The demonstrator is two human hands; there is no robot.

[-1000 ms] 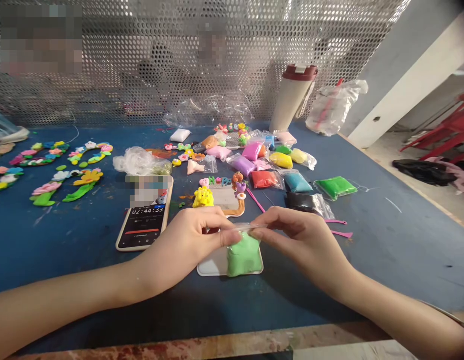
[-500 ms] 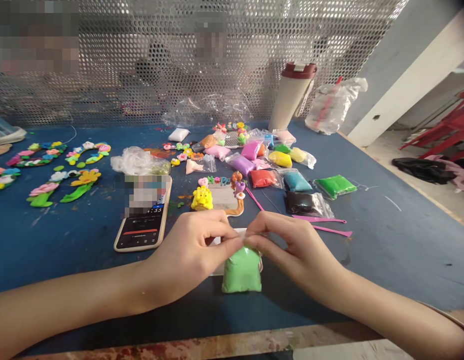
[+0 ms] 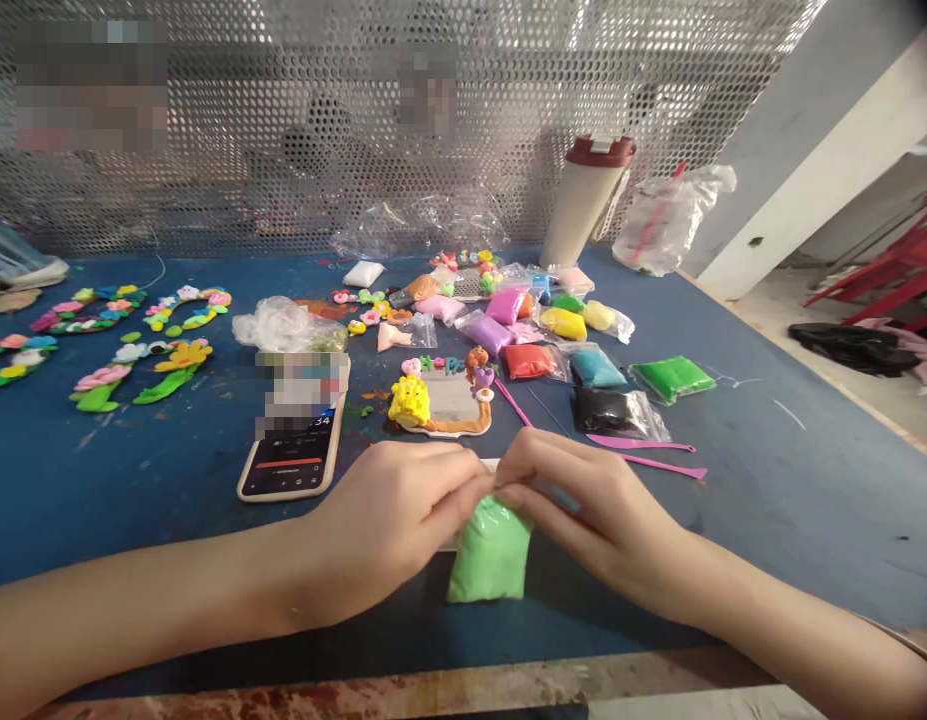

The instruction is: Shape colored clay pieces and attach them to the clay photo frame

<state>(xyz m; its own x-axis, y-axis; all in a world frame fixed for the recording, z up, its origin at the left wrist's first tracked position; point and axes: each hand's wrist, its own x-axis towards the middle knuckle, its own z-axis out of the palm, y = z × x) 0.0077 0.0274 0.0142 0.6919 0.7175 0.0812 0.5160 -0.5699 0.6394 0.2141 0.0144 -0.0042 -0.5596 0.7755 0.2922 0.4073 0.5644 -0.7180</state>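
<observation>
Pinch grip: left hand (image 3: 414,515) and right hand (image 3: 583,495) are grasping the light-green bag (image 3: 491,555) by its top, bag showing lower center of frame, below the yellow-and-brown-trimmed panel (image 3: 455,397).

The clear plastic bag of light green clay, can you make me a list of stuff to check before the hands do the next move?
1. Both hands on the bag: ok. The left hand and right hand pinch the top of the clear plastic bag of light green clay.
2. Seal open: cannot tell. Fingers cover it.
3. Flat white board uncovered: not ok. The bag and hands hide most of it.
4. Smartphone in a beige case clear of the bag: ok. It lies apart, left of the left hand.
5. Long, thin pink plastic tool clear of the bag: ok. It lies beyond the right hand.
</observation>
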